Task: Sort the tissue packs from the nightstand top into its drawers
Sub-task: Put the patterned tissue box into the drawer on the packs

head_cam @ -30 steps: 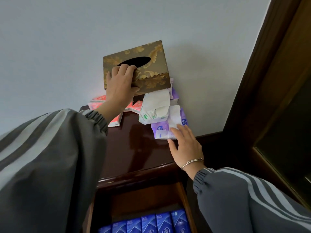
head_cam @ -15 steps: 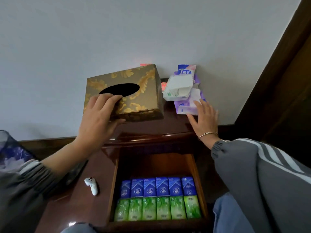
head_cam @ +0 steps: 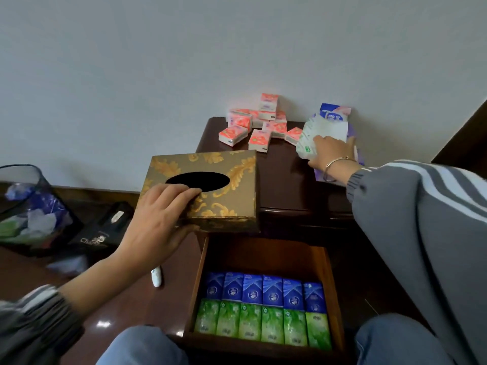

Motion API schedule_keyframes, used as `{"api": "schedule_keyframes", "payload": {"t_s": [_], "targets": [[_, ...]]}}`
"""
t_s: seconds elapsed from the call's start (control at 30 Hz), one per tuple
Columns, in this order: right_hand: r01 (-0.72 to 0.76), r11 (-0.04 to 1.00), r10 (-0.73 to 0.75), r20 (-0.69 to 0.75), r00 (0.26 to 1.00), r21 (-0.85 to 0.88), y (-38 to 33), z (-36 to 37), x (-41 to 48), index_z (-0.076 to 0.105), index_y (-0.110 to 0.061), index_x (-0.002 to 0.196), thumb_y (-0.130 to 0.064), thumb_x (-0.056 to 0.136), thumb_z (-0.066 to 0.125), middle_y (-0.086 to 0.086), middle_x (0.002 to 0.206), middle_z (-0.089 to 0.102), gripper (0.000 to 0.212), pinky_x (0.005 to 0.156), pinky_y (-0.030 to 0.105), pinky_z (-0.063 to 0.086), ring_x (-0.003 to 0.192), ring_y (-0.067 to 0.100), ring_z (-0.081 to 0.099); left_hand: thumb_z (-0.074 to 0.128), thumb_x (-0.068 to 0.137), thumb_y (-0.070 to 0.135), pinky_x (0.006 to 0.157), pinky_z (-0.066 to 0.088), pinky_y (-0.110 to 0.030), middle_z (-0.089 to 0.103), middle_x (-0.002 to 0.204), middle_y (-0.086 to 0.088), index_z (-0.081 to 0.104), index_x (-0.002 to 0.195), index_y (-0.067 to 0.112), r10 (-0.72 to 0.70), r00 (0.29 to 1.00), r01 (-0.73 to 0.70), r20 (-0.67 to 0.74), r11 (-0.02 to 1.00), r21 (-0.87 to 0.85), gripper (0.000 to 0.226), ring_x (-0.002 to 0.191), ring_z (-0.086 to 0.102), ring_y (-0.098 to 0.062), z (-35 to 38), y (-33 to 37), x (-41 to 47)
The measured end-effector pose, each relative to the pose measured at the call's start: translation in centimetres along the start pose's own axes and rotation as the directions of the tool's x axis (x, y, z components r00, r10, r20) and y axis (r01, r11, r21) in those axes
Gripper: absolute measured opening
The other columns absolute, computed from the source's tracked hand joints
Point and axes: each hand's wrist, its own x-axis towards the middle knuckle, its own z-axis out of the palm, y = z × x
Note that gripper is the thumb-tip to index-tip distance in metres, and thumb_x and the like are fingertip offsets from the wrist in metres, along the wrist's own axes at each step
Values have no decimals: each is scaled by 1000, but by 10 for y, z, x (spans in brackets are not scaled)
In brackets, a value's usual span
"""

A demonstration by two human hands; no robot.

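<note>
Tissue packs (head_cam: 257, 139) lie loose on the nightstand (head_cam: 284, 180) top. Coral-pink ones are scattered at the back by the wall, and at the rear right white packs (head_cam: 326, 129) are heaped over purple packs (head_cam: 351, 134), with a blue-and-white pack (head_cam: 333, 113) behind them.

The right hand (head_cam: 330, 156) lies on that heap, back upward, fingers reaching forward over the white packs. Its fingertips are blurred against the wrappers, so I cannot tell whether they pinch a pack or only rest there. A thin metal bangle (head_cam: 338, 164) circles the wrist.

The left hand (head_cam: 160, 219) grips a tissue box (head_cam: 224, 185) at its near left corner. The fingers are spread on the lid with their tips at the rim of the oval slot, and the thumb is curled under the front wall. The box is level at the nightstand's front left corner; whether it touches the top is hidden.

Below, the open drawer (head_cam: 266, 255) holds six blue packs (head_cam: 263, 288) in a row, with six green packs (head_cam: 263, 322) in front of them, all in glossy film.

The box is rectangular, olive-gold with gilt leaf scrolls and a worn dark lower edge. The nightstand is dark polished wood, and the drawer's inside is reddish brown.

At the left a bin (head_cam: 29, 206) is cut off by the frame and its contents are blurred. Beside it lies a black carton (head_cam: 105, 230) with unreadable pale lettering. A small white object (head_cam: 157, 279) on the shiny floor is partly behind the left wrist.
</note>
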Motion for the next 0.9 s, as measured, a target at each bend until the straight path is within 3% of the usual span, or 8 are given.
{"api": "schedule_keyframes", "payload": {"t_s": [0.13, 0.3, 0.37, 0.47, 0.63, 0.73, 0.83, 0.9], "targets": [[7, 1000, -9, -95, 995, -26, -5, 11, 6, 55, -11, 108, -14, 85, 52, 14, 94, 66, 24, 95, 46, 37, 92, 35, 61, 50, 82, 45, 90, 42, -45, 56, 121, -8, 55, 129, 9, -6, 1000, 6, 2, 1000, -18, 59, 108, 48, -30, 2, -9, -3], [58, 997, -74, -346, 935, -55, 1, 12, 3, 62, -3, 98, -1, 88, 43, 20, 80, 67, 22, 86, 40, 41, 80, 38, 62, 49, 82, 47, 90, 43, -46, 57, 121, -7, 55, 129, 10, -13, 1000, 13, 5, 1000, -13, 60, 109, 49, -30, 2, -11, -2], [50, 997, -19, -447, 895, 58, 1, -2, -10, 63, -5, 97, 1, 85, 43, 22, 75, 65, 24, 79, 39, 44, 74, 40, 59, 50, 82, 47, 91, 43, -46, 56, 121, -7, 54, 130, 10, -7, 1000, 7, 0, 1000, -22, 60, 109, 50, -30, -1, -11, -4], [84, 954, 89, -540, 837, 288, -2, -27, -44, 64, -17, 112, -7, 87, 44, 21, 80, 66, 34, 62, 37, 40, 77, 42, 58, 51, 81, 47, 90, 44, -46, 57, 120, -6, 54, 130, 10, 16, 1000, -16, -1, 999, -49, 61, 108, 49, -28, -6, -8, -12], [340, 809, 31, -612, 790, 480, 11, -52, -153, 69, -18, 112, -16, 84, 54, 12, 60, 63, 31, 57, 32, 41, 58, 33, 59, 53, 80, 52, 91, 43, -41, 56, 120, -2, 53, 131, 14, 79, 994, -71, 81, 993, -96, 63, 109, 50, -24, -9, 0, -45], [447, 679, -113, -518, 848, 583, 30, -48, -226, 70, -14, 110, -10, 82, 60, -4, 72, 67, 30, 60, 19, 42, 56, 14, 59, 53, 80, 54, 90, 43, -37, 56, 121, 1, 55, 130, 16, 120, 980, -103, 160, 988, -115, 63, 108, 49, -19, -4, 10, -71], [385, 619, -260, -284, 923, 685, 50, -31, -274, 69, -19, 112, -3, 81, 66, 3, 83, 74, 35, 59, 29, 48, 61, 17, 67, 71, 72, 44, 90, 48, -41, 56, 121, 5, 56, 130, 20, 114, 960, -81, 254, 988, -135, 65, 108, 49, -17, 12, 21, -94], [295, 617, -357, -74, 931, 730, 60, -17, -292, 67, -28, 114, -12, 85, 63, -4, 87, 74, 34, 60, 35, 52, 65, 15, 67, 78, 68, 43, 95, 45, -41, 53, 124, 9, 54, 132, 25, 84, 935, -38, 345, 990, -139, 71, 111, 49, -17, 24, 29, -101]]}}
